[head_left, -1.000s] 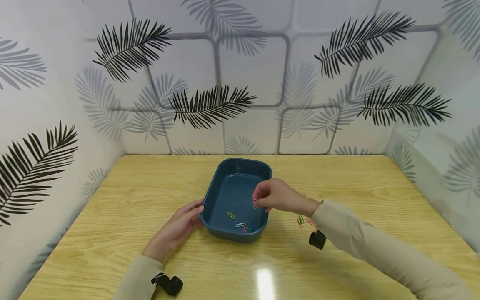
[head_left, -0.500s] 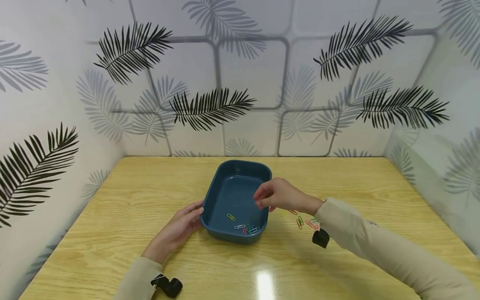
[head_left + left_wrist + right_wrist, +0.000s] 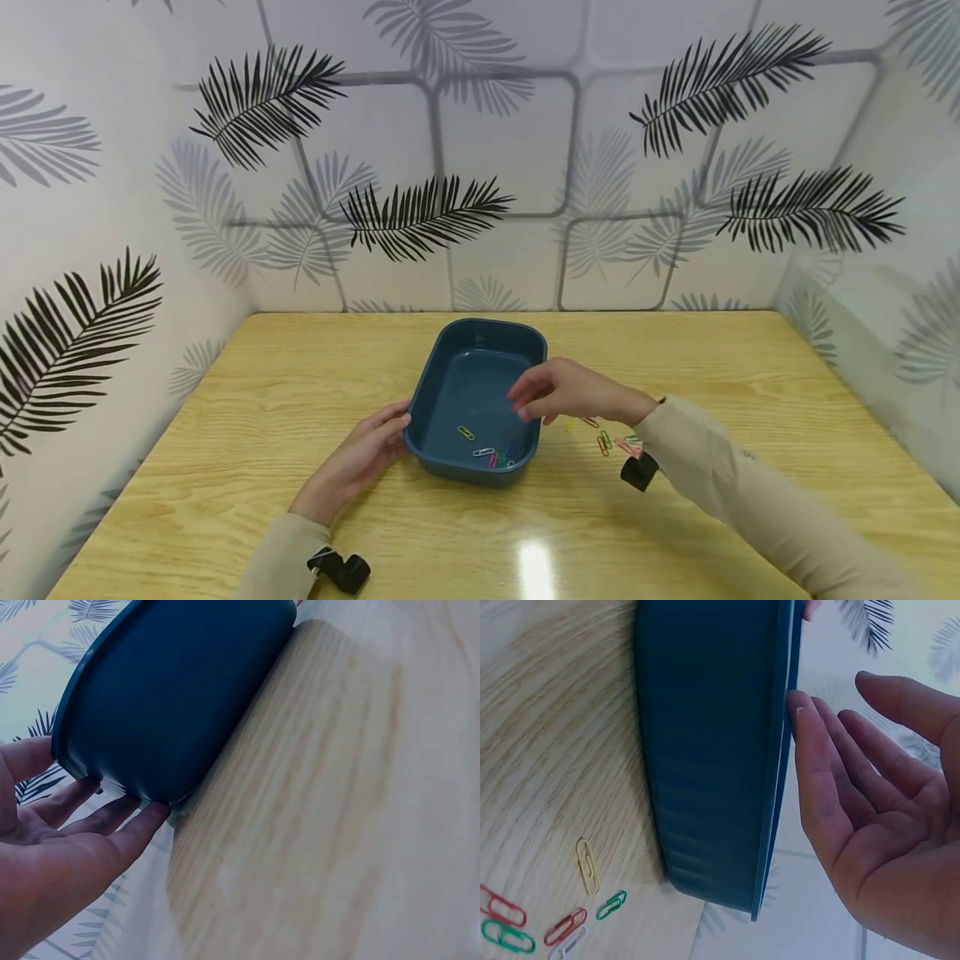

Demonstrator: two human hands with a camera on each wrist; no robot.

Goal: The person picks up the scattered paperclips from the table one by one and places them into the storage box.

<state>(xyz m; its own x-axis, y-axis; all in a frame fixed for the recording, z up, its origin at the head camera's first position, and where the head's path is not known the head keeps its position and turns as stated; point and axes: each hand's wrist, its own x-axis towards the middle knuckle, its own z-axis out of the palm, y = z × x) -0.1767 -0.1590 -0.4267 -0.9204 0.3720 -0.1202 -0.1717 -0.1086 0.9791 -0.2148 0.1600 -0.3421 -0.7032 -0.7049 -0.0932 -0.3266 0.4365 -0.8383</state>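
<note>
A dark blue rectangular tray (image 3: 468, 477) stands on the wooden table, with several coloured paper clips near its front end. Apart from these lies a yellow-green paper clip (image 3: 466, 432). My left hand (image 3: 365, 454) holds the tray's left side, thumb at the rim and fingertips against the outer wall, as the left wrist view shows. Over the tray's right rim hovers my right hand (image 3: 573, 392). In the right wrist view its thumb and fingers (image 3: 817, 772) are spread apart with nothing between them.
Right of the tray, several loose paper clips lie on the table (image 3: 712, 358), among them a yellow paper clip (image 3: 587, 867) and a green paper clip (image 3: 612, 905). My right forearm passes above this side. A leaf-patterned wall (image 3: 502, 250) borders the table's back.
A white paper clip pinched in my right hand one second ago has been let go into the tray's front right part. The right fingers have spread. My left hand stays on the tray.
</note>
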